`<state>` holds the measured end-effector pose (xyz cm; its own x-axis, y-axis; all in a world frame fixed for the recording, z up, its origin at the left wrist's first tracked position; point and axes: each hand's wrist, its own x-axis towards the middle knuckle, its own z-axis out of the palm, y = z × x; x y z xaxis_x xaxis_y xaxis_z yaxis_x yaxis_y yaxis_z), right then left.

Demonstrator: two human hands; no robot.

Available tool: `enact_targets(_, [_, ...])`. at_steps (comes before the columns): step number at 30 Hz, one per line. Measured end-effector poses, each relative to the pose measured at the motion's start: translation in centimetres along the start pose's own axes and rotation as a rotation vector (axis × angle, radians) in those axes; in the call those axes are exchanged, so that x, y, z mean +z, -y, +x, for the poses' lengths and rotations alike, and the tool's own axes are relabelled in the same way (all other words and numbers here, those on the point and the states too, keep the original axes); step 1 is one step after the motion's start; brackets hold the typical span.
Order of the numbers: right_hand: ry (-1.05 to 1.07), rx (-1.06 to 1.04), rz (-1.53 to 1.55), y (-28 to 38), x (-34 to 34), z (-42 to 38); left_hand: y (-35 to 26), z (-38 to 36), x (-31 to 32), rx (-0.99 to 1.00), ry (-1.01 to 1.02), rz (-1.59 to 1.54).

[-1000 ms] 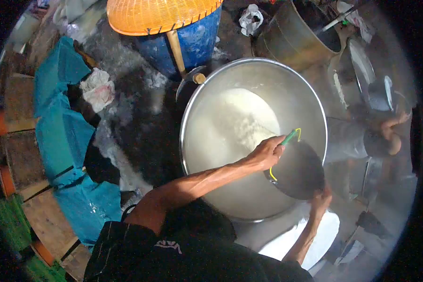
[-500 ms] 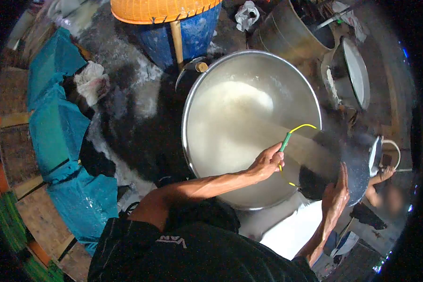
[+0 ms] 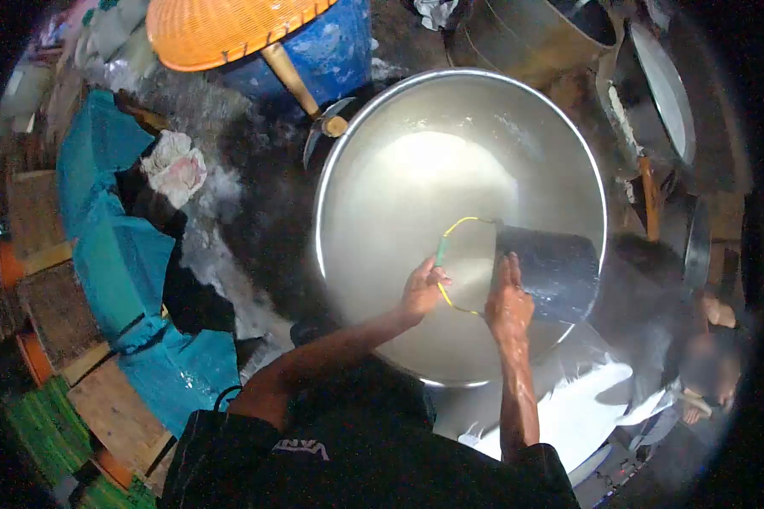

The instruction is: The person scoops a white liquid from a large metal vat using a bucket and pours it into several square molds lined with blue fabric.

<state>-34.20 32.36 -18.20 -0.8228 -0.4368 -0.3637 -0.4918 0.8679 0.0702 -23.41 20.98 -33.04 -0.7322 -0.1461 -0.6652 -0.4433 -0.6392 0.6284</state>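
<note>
A black bucket (image 3: 556, 267) lies tipped on its side over a wide metal basin (image 3: 320, 254), its mouth toward the left. Pale cloudy liquid (image 3: 382, 246) fills the basin's lower part. My left hand (image 3: 423, 291) is closed around the green grip of the bucket's yellow wire handle (image 3: 460, 222). Against the bucket's side near its rim is my right hand (image 3: 509, 307), fingers stretched along the wall and thumb out of sight. The inside of the bucket is hidden from me.
An orange woven basket (image 3: 229, 34) rests on a blue barrel (image 3: 335, 68) beyond the basin. Metal drums (image 3: 526, 42) stand at the back right. Teal-covered blocks (image 3: 123, 254) line the left. A blurred person (image 3: 709, 356) is at the right, near a white sheet-like surface (image 3: 577, 403).
Both hands and the bucket have moved left, bringing the bucket further over the basin. The pale stream that blurred across the basin's right side no longer shows.
</note>
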Motion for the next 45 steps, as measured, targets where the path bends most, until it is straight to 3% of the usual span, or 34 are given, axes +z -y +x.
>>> enact_targets(3, [0.096,0.076,0.096,-0.4,5.2,4.0,4.3,4.9,-2.3,0.132,-0.033,0.028])
enact_targets(5, [0.107,0.064,0.157,-1.1,8.0,5.7,5.5,6.9,-2.5,0.257,-0.094,0.24])
enact_targets(7, [0.146,-0.017,0.08,-1.8,10.8,7.4,7.4,10.0,-2.9,0.242,-0.13,0.404])
enact_targets(9, [0.157,0.021,0.126,-2.3,14.5,9.6,9.0,13.4,-2.9,0.222,-0.166,0.568])
enact_targets(11, [0.174,0.057,0.171,-2.3,17.0,12.0,8.8,16.3,-2.2,-0.09,-0.219,-0.024])
enact_targets(12, [0.243,0.089,0.216,-1.8,17.5,13.2,10.5,18.1,-2.6,-0.103,-0.23,-0.021])
enact_targets(14, [0.34,0.124,0.259,-1.5,20.4,14.7,14.2,20.7,-3.9,0.097,-0.248,0.378])
enact_targets(15, [0.274,0.079,0.256,-1.3,23.7,15.2,15.3,21.6,-4.4,0.156,-0.259,0.512])
enact_targets(18, [0.066,-0.056,0.249,-0.4,35.4,15.7,15.3,23.0,-4.5,-0.167,-0.289,0.22])
enact_targets(19, [-0.011,-0.101,0.247,-0.1,38.4,15.8,18.3,23.9,-6.1,0.154,-0.298,0.611])
enact_targets(20, [0.002,-0.101,0.251,0.6,40.9,16.1,21.2,24.8,-7.6,0.465,-0.44,1.03])
enact_targets(22, [0.326,-0.082,0.178,2.3,43.8,16.0,20.7,24.0,-10.0,0.29,-0.386,1.028])
enact_targets(23, [0.438,-0.077,0.153,3.1,44.5,15.8,19.8,23.4,-11.1,0.149,-0.346,1.014])
enact_targets(24, [-0.034,-0.141,0.069,3.9,44.8,16.0,18.4,23.0,-12.2,0.05,-0.318,1.028])
enact_targets(26, [-0.509,-0.206,-0.01,4.6,44.5,17.1,15.5,22.3,-13.9,-0.065,-0.28,1.086])
enact_targets(28, [-0.077,-0.16,0.443,4.9,43.4,18.9,14.2,22.0,-14.9,-0.129,-0.263,1.095])
enact_targets(29, [-0.076,-0.168,0.445,4.7,44.2,19.0,13.7,21.6,-14.9,-0.142,-0.266,1.068])
enact_targets(31, [0.155,-0.098,0.433,2.4,49.0,19.0,18.3,22.1,-16.1,-0.126,-0.325,0.951])
enact_targets(32, [0.156,-0.107,0.434,0.4,50.1,18.5,20.0,21.9,-16.1,-0.109,-0.373,0.836])
enact_targets(34, [-0.162,-0.22,0.485,-4.3,51.2,15.9,17.5,19.1,-13.2,-0.093,-0.345,0.811])
enact_targets(35, [-0.165,-0.226,0.485,-5.7,49.6,15.4,17.1,17.9,-11.8,-0.078,-0.328,0.798])
enact_targets(36, [-0.05,-0.091,0.524,-7.1,46.4,15.6,16.7,16.8,-10.5,-0.063,-0.311,0.786])
enact_targets(38, [0.18,0.181,0.594,-9.5,39.1,15.4,17.1,15.0,-8.5,0.177,-0.385,0.752])
enact_targets(39, [0.165,0.198,0.732,-10.1,35.4,14.7,15.2,13.6,-7.4,0.187,-0.39,0.75])
enact_targets(41, [0.142,0.204,0.872,-11.2,32.0,13.2,7.7,9.7,-3.9,-0.11,-0.252,0.396])
enact_targets(43, [0.271,0.364,0.802,-13.5,30.6,12.9,1.8,7.9,-2.3,-0.157,-0.18,0.457])
enact_targets(45, [0.135,0.219,0.958,-14.9,30.5,11.0,-0.5,6.1,-2.2,-0.205,-0.109,0.52])
